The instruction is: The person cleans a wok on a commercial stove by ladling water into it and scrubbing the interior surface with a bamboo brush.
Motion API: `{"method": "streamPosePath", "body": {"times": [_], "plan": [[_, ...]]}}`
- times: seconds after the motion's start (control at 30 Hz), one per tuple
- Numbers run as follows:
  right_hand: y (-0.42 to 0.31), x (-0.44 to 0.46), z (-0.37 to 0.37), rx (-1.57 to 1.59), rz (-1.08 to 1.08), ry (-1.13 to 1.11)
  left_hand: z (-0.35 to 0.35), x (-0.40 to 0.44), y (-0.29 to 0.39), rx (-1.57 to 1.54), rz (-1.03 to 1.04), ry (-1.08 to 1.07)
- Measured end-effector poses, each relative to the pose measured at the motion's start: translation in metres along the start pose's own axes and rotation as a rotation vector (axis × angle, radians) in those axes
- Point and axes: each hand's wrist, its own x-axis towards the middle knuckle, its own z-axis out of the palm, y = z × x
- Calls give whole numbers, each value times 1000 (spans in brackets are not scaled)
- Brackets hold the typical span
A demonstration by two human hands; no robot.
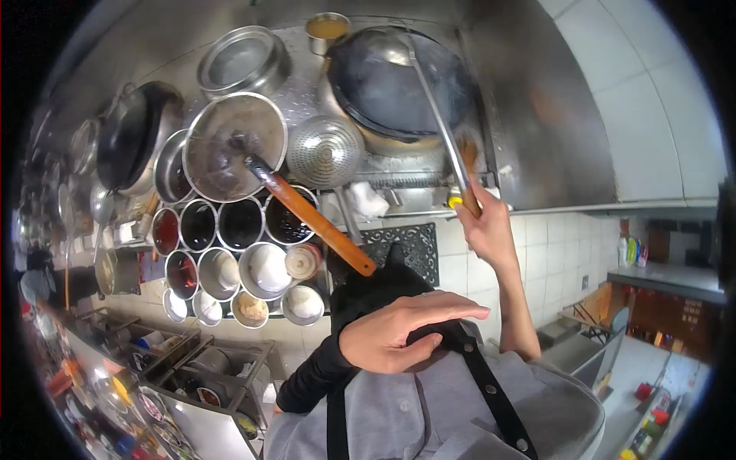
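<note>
The right grip (485,222) was closed round the ladle (435,111); the left grip (395,330) was uncurled, holding nothing visible. Slow, low strokes inside the steaming wok (360,111) appeared advisable.

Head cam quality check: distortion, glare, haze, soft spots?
Head view: fisheye with black corners, bending grout lines in the wall tiles; head view: whitish haze veils the wok; head view: bright highlights on the ladle; head view: far-left clutter is soft, while both hands read clearer.
</note>
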Motion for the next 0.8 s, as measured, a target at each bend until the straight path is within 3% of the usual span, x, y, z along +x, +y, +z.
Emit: {"method": "streamPosePath", "body": {"times": [0.1,0.17,0.3,0.47,0.57,0.7,0.8], "plan": [[-43,77,57,146,67,-183,-10,-21,5,34,-22,88],[-62,140,108,192,-29,-248,-19,-38,3,78,-2,144],[-102,263,214,132,-93,-326,-33,-72,16,112,-91,271],[-156,355,309,62,-13,-347,-46,-110,24,108,-140,409],[-166,388,353,384,138,-421,-49,-127,21,50,-143,461],[-133,437,404,1544,793,-572,-53,-134,24,43,-149,465],[-115,402,382,1854,760,-670,-56,-131,23,53,-124,445]]}}
